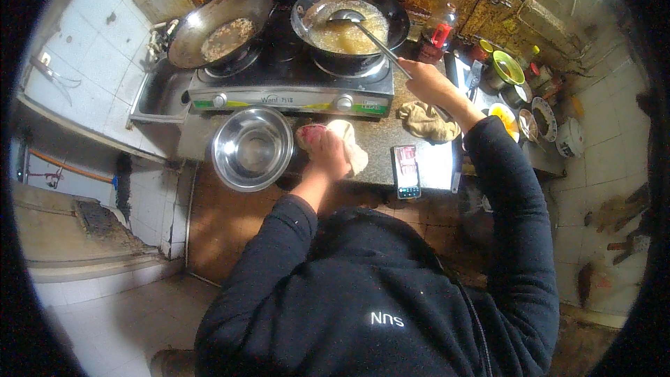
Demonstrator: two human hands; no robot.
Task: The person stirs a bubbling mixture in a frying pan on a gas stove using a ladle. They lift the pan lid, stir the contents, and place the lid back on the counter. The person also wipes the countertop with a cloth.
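Observation:
A metal ladle (pixel 378 41) is gripped by its handle in my right hand (pixel 426 82). Its bowl rests in bubbling yellowish liquid inside a dark wok (pixel 390 5) on the right burner of a gas stove (pixel 290 100). On the counter's front part, my left hand (pixel 328 156) holds a cloth (pixel 357 159) with a pinkish patch. Left of that hand stands a shiny metal bowl (pixel 252 148). A second wok (pixel 180 36), tilted, with some brownish contents, sits over the left burner.
A crumpled tan cloth (pixel 430 122) and a smartphone (pixel 407 172) lie on the counter at right. Behind them stands a bottle of dark liquid (pixel 435 36). Several bowls, among them a green bowl (pixel 507 67), crowd the right side. A metal sink (pixel 163 89) is at far left.

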